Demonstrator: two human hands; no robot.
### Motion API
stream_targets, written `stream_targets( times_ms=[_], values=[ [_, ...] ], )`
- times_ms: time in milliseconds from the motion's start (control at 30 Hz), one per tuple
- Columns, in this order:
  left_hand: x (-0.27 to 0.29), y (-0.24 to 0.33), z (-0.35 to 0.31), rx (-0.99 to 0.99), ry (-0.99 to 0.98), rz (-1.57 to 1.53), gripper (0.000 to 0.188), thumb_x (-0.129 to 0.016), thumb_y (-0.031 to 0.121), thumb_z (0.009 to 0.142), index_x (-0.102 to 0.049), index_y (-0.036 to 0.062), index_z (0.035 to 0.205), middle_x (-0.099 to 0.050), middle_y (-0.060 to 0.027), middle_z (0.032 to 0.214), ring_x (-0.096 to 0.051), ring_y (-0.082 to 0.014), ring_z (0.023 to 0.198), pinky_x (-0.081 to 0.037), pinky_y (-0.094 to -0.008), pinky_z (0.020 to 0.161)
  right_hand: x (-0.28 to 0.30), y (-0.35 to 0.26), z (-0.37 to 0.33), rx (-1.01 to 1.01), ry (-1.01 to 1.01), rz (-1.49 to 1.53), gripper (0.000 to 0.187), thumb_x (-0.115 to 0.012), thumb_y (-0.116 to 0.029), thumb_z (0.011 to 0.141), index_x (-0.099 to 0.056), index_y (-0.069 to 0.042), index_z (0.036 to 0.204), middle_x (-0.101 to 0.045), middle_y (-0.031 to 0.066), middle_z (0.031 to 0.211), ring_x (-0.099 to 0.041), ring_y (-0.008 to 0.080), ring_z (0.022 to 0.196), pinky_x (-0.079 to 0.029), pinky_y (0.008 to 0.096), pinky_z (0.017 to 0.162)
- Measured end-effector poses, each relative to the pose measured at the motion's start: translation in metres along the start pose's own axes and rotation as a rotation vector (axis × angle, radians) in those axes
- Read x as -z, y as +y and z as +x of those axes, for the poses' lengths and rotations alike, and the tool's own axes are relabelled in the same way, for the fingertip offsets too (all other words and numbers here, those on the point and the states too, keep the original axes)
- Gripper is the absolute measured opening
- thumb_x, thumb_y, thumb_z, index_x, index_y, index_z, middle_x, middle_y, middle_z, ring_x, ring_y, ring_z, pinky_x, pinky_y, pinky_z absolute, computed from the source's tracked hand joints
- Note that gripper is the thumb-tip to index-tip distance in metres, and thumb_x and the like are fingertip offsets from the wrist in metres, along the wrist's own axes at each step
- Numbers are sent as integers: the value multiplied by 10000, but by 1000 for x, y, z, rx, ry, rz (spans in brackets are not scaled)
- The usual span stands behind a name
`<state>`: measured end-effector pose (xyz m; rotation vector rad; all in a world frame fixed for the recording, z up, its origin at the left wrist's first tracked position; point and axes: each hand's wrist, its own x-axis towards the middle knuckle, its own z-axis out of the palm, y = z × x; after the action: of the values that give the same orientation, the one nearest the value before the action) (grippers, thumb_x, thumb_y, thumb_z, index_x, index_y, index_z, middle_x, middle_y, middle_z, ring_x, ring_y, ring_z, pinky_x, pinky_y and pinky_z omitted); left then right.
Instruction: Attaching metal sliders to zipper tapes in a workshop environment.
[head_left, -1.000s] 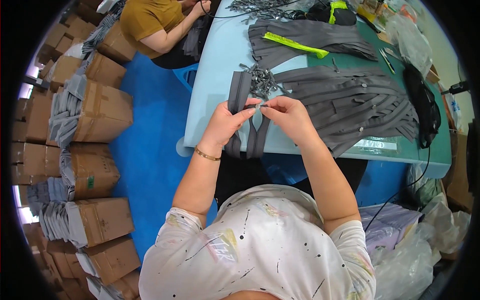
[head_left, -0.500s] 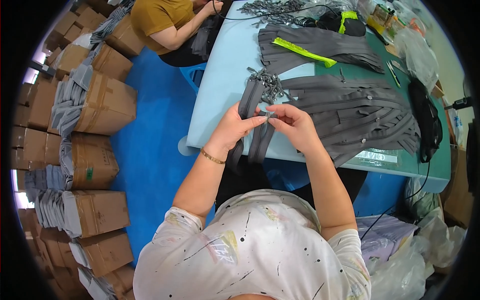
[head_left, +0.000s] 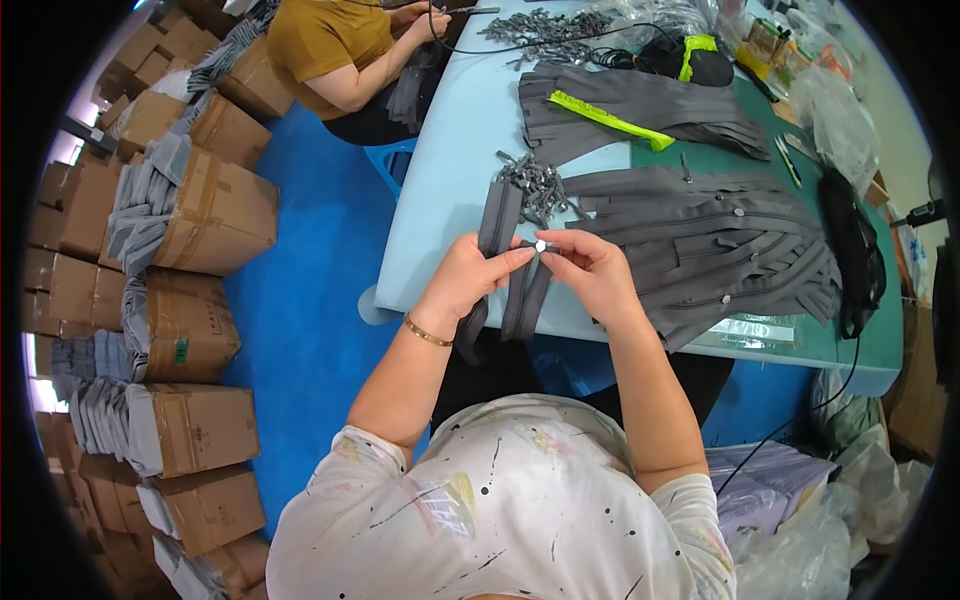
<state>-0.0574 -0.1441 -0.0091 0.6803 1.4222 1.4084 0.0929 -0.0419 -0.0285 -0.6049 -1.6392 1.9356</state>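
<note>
My left hand (head_left: 468, 275) is closed round a dark grey zipper tape (head_left: 501, 215). One stretch of it stands up past the fingers onto the table, and other lengths hang below over the table's edge. My right hand (head_left: 598, 278) pinches a small shiny zipper slider (head_left: 541, 246) at the tape's end, its thumb and fingertips meeting those of the left. Just beyond the hands lies a heap of loose metal sliders (head_left: 540, 190). To the right is a broad spread of dark grey zippers (head_left: 700, 235), some with bright sliders on them.
Farther back lie another zipper bundle (head_left: 640, 105) with a neon yellow strip (head_left: 612, 120) and a second slider heap (head_left: 545, 32). A black pouch (head_left: 850, 250) is at the table's right. A co-worker (head_left: 335, 55) sits at the far left. Cardboard boxes (head_left: 215, 210) line the left.
The view has shifted a little, so the table things appear slightly lower. My hands stay together at the tape's end, and the small metal piece between my fingertips now shows bright.
</note>
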Motion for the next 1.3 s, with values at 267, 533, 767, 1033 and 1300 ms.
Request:
stream_targets(
  times_ms=[267,533,767,1033,1300],
  values=[
    [-2,7,-13,8,-57,152,147,-664,176,811,-654,29,816,-563,29,625,-394,-19,464,-280,-167,419,-1,0,-3,11,-52,27,271,-608,2,826,-637,-64,1087,-609,-15,808,-529,37,709,-433,175,643],
    [0,2,-8,-11,-32,154,120,-672,162,803,-661,45,821,-609,17,679,-405,-11,495,-289,-164,432,1,-5,-1,-13,-42,-14,279,-606,3,826,-636,-62,1096,-610,-15,815,-538,39,738,-435,174,663],
    [-1,7,-11,31,-109,192,145,-683,182,791,-641,44,778,-560,36,633,-406,-30,476,-310,-187,443,0,-2,-1,-7,-46,-7,286,-605,15,822,-640,-70,1093,-606,-14,801,-556,53,757,-454,189,703],
    [-2,2,-12,30,-94,164,147,-676,180,797,-636,42,768,-534,40,600,-389,-28,451,-289,-190,423,2,3,-2,7,-84,22,276,-601,21,823,-645,-69,1079,-606,18,897,-564,64,779,-454,197,704],
    [-7,3,-16,53,-124,116,152,-646,186,828,-592,52,782,-498,50,570,-387,-29,425,-277,-188,408,1,3,-2,21,-59,-69,286,-618,13,811,-654,-94,1074,-555,-10,824,-512,56,735,-432,192,675]
  ],
)
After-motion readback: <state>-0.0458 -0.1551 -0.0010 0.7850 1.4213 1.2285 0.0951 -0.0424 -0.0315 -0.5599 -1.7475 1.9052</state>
